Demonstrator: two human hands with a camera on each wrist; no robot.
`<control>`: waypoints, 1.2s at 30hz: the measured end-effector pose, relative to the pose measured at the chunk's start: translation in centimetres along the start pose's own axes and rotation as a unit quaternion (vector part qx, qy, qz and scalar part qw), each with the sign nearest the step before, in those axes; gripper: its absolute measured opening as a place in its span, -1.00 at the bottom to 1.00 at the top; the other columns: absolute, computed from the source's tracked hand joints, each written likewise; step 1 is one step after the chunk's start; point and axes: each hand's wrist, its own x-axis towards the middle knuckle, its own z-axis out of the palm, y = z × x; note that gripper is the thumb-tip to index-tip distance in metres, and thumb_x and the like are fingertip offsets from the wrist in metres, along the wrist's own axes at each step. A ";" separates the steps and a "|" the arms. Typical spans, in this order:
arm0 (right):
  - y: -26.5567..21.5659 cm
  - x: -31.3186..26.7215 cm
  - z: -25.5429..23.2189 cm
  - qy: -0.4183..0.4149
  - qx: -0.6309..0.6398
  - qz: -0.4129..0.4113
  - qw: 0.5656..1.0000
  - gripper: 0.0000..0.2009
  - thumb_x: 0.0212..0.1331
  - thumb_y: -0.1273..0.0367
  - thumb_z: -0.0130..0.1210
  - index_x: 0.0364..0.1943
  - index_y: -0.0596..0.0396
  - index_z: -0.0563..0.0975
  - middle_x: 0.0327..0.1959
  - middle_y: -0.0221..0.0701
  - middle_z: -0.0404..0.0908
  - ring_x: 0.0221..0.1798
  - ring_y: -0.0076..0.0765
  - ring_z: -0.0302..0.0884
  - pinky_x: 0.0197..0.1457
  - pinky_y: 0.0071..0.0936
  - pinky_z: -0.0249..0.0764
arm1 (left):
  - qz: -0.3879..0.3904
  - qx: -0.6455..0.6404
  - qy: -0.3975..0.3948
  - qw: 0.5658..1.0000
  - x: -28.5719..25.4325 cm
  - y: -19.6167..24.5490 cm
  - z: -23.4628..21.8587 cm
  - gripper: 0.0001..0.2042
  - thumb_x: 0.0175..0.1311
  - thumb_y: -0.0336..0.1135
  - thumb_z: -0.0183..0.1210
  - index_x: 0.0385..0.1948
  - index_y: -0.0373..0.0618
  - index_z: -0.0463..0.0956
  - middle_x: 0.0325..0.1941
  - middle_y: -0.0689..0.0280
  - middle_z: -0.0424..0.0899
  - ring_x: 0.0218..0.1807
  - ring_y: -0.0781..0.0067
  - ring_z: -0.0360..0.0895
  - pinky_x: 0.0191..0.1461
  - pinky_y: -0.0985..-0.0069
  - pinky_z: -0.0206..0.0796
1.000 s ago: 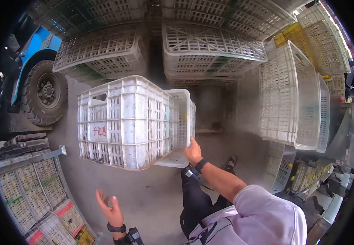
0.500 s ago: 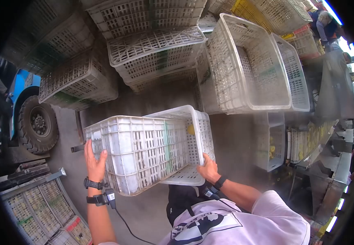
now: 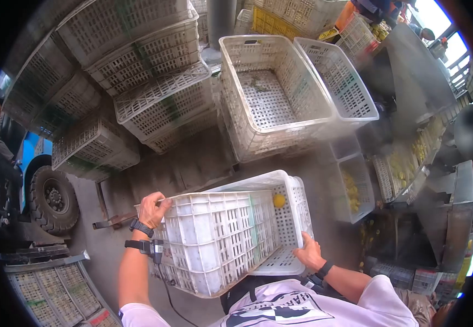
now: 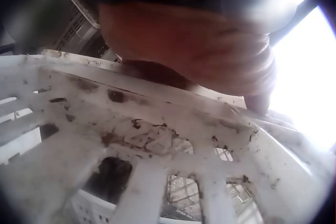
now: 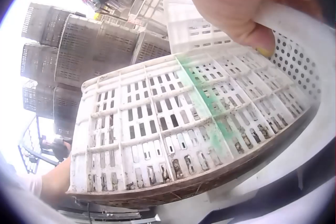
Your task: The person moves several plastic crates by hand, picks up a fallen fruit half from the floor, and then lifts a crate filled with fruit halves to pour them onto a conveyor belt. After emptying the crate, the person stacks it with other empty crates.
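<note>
Two white plastic crates lie on their sides before the body, one partly inside the other. My left hand grips the left end of the inner crate; in the left wrist view, the hand bends over a dirt-specked crate edge. On the right, my right hand holds the rim of the outer crate. The right wrist view shows that hand around the rim, beside the inner crate's green-marked side. A yellow round thing lies inside the crates.
Stacked crates stand ahead on the left, and a large upright crate ahead. A crate with yellow fruit and metal machinery are at the right. A vehicle wheel stands at far left.
My left hand has come up from beside the inner crate and taken hold of its left end. Both crates have tilted, while the head view has swung to the right.
</note>
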 end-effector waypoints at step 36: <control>24.1 -16.8 0.3 0.384 0.666 0.167 0.618 -0.52 -0.26 0.64 0.00 -0.07 0.42 0.37 -0.18 -0.08 0.49 -0.13 -0.05 0.49 -0.10 -0.21 0.46 | 0.256 -0.244 0.193 0.915 -2.7 28.8 -14.4 -0.56 0.29 -0.02 0.00 -0.66 -0.23 0.37 -0.68 0.52 0.31 -0.58 0.77 0.14 -0.54 0.71 -0.05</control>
